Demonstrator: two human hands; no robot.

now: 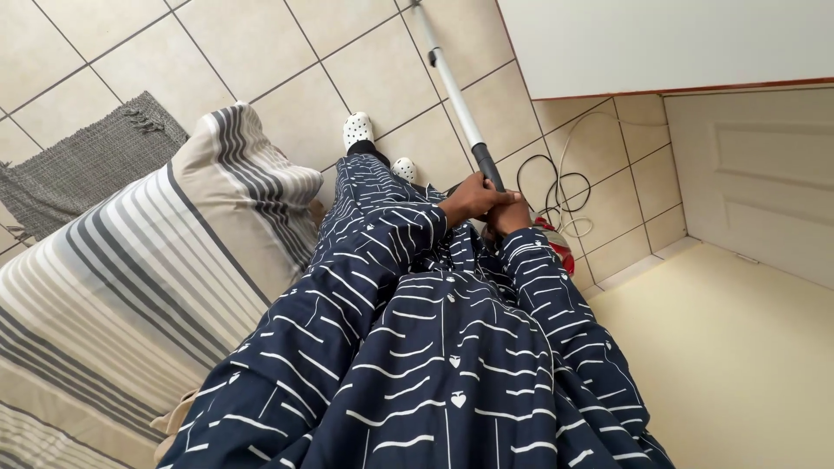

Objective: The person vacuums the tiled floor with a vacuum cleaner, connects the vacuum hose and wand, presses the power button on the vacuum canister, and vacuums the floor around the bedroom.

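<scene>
A long pole (452,87) with a silver shaft and a black grip slants up across the beige tiled floor (365,61). My left hand (469,198) is wrapped around the black grip. My right hand (511,213) sits just below it, also closed on the grip. Both arms are in dark blue sleeves with white dashes, and the same cloth covers my body. My white dotted shoes (358,130) stand on the tiles beyond my hands.
A large striped beige and grey cushion (148,269) lies at my left. A grey woven rug (78,165) lies beyond it. A black and a white cable (556,187) coil by a red object (556,243). A white cabinet (660,43) and a panelled door (764,174) are at right.
</scene>
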